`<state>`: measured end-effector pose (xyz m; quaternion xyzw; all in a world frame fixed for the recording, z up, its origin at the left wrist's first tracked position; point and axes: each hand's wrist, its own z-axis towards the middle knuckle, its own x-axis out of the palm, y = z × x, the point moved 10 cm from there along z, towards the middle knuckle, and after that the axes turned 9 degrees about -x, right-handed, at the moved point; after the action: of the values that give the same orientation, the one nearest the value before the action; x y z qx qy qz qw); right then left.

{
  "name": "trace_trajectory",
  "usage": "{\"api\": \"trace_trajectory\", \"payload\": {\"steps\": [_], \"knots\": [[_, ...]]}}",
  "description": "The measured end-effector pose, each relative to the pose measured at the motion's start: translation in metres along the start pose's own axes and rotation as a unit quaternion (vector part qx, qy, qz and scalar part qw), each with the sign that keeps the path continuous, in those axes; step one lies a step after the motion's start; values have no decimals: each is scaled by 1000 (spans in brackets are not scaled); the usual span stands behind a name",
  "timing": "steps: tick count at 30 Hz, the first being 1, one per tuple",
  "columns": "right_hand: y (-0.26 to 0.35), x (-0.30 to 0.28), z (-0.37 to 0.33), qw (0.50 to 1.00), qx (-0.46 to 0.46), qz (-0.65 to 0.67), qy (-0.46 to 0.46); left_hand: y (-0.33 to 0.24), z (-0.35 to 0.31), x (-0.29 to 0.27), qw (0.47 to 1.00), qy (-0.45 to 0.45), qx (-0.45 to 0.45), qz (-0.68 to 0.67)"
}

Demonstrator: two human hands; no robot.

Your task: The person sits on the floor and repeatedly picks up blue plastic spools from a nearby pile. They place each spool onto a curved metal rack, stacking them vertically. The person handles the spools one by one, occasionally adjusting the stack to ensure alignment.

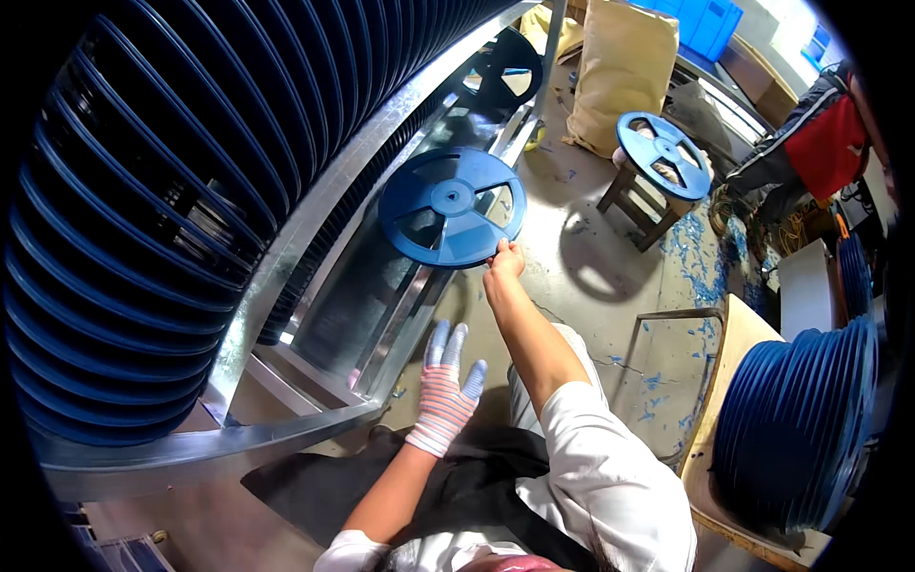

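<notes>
A person looks down at their own two arms beside a long metal rack point(286, 238) made of shiny silver rails. The rack is the landmark here. Its upper part is packed with a dense row of flat round dark blue plastic reels point(143, 191) standing on edge, side by side, filling the rack from its near end to its far end.

The bare right hand point(503, 259) reaches out past the rack's lower rail and pinches the bottom rim of a single flat round blue plastic reel point(451, 205) with a central hub and three cut-out windows. This reel is held up just beside the rack's lower trough, its face turned toward the viewer and slightly tilted.

The left hand point(445, 391), in a striped knit glove with blue fingertips, hovers with fingers spread wide, holding nothing, close to the near corner of the rack's lower rail.

To the right of the rack lies open concrete floor point(591, 276) flecked with blue chips, giving clear room around the right arm. Farther right of the rack, a small wooden stool point(640, 205) carries another blue reel point(664, 154), and a tan paper sack point(620, 67) stands behind it. Well to the right of the rack, a second row of blue reels point(801, 419) rests on a wooden board point(724, 381).
</notes>
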<state>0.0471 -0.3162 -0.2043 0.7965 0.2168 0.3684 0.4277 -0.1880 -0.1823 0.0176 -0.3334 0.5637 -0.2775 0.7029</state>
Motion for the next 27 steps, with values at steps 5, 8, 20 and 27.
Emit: {"api": "trace_trajectory", "payload": {"steps": [5, 8, 20, 27], "knots": [[-25, 26, 3, 999, -12, -6, 30, 13, -11, -4, 1000, 4, -22, 14], [-35, 27, 2, 998, -5, -38, 41, 19, -18, -10, 999, 0, -41, 14], [9, 17, 21, 861, -70, -471, 179, 11, -1, 4, 1000, 8, -17, -9], [128, -17, 47, 831, -247, -467, 177, 29, 29, 71, 994, 52, 60, 69]]}}
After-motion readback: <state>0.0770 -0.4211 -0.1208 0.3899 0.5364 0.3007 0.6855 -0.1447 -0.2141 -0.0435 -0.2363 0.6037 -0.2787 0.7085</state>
